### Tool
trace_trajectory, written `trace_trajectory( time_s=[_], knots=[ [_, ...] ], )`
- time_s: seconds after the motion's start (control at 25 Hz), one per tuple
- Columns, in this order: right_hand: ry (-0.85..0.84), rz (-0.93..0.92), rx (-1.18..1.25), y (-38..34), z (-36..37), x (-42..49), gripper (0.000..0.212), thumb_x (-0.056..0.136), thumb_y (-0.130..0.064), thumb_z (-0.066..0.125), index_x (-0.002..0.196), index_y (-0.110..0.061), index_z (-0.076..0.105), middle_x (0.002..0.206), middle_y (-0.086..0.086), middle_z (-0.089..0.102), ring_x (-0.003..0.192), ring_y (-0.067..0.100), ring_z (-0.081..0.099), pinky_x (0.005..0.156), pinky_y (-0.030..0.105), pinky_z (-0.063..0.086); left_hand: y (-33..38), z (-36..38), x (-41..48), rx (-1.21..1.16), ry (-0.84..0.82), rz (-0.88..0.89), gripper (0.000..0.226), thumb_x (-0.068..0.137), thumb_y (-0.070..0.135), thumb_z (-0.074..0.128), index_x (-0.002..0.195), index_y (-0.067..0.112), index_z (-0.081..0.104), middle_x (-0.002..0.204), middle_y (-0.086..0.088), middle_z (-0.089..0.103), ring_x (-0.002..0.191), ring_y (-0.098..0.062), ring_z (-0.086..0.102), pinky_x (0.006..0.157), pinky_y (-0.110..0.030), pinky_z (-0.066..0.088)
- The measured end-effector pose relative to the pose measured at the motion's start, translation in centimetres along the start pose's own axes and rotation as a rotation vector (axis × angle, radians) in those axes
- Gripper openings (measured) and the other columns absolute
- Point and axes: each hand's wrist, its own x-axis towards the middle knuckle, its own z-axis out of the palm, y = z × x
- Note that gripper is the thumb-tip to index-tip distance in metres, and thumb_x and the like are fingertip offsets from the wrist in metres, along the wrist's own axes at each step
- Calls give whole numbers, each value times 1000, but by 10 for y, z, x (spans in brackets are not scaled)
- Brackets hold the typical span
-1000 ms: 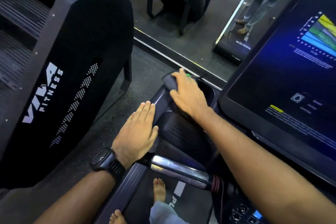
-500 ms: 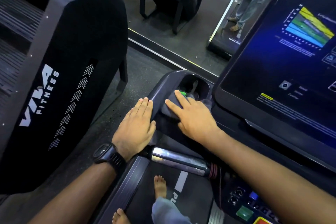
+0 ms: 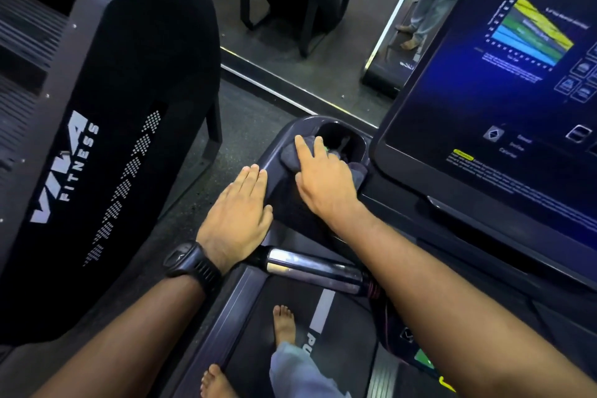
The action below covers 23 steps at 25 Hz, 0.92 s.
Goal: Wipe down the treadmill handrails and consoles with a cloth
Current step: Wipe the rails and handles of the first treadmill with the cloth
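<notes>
Has drawn the grey cloth [image 3: 288, 157] back from the far rim of the cup holder [image 3: 334, 134] to its near lip, pressing it under a flat, straight-fingered right hand [image 3: 326, 186], left hand [image 3: 237, 220] resting open alongside, likely finishing this console [image 3: 281, 186] corner.

The room is dim. The screen [image 3: 504, 81] glows blue and is the brightest thing, its small print too soft to read. Warm light from above falls on the forearm [image 3: 452, 307], which shows no hard shadow. The chrome bar [image 3: 316, 265] carries white glare streaks. The black machine [image 3: 122, 90] at left loses its detail in shadow, and the cup well [image 3: 332, 136] is near black. A bright line [image 3: 290, 93] runs along the mirror's foot. Straight edges bow toward the borders, and the corners look smeared.
</notes>
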Motion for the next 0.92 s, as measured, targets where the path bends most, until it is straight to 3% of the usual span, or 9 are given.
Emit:
trace_trajectory(
  time_s=[0.08,0.16,0.32,0.4,0.48,0.56,0.68,0.84,0.92],
  knots=[
    [4,-35,-14,-3,0,-9,67,97,-33,46,155,-13,19,153,22,35,111,39,59,84,46,49,1,0,1,-19,-14,-8,67,98,31,45,154,3,21,162,-14,21,152,-23,14,123,-39,17],
    [21,69,81,3,-4,-9,60,96,-30,47,148,-9,26,139,18,48,104,39,62,78,45,50,3,-3,5,-38,-20,-4,68,100,32,43,156,5,16,164,-12,15,152,-21,9,124,-38,15],
    [86,737,593,1,-14,65,41,98,-20,46,135,-8,34,135,21,51,116,42,60,87,45,48,5,-4,23,-60,3,10,69,100,32,43,157,7,13,165,-9,10,153,-18,6,124,-35,11],
    [132,873,729,-1,-18,95,43,97,-18,47,138,-10,34,146,22,42,117,42,59,84,44,49,7,-4,33,-73,-3,12,70,99,31,45,156,6,14,165,-9,12,153,-18,7,124,-34,11],
    [69,816,682,-6,-9,104,55,97,-22,48,147,-10,28,158,23,24,121,43,55,87,46,48,9,-2,41,-90,-13,10,71,98,29,46,156,6,13,165,-9,10,153,-18,5,124,-32,8],
    [-42,635,562,-15,-3,93,67,97,-28,48,154,-11,19,163,22,10,130,45,45,97,49,45,8,-1,47,-119,-22,8,72,97,25,47,157,6,11,165,-9,7,153,-17,3,124,-30,4],
    [-64,347,388,-8,8,75,68,95,-29,48,155,-11,21,163,22,10,139,44,35,106,51,39,6,-2,46,-127,-35,16,74,95,22,48,157,5,10,165,-10,6,153,-17,1,124,-29,3],
    [-66,537,575,7,0,88,64,96,-21,46,154,-13,21,163,19,12,131,44,45,101,48,40,5,-2,43,-130,-12,10,75,93,23,49,157,7,12,165,-8,7,153,-16,2,124,-28,2],
    [-132,469,504,-9,-6,76,72,94,-23,49,157,-14,15,165,19,5,138,42,37,109,50,34,7,-4,45,-142,-14,-6,76,92,22,50,156,6,13,165,-9,8,153,-17,2,123,-28,2]
  ],
)
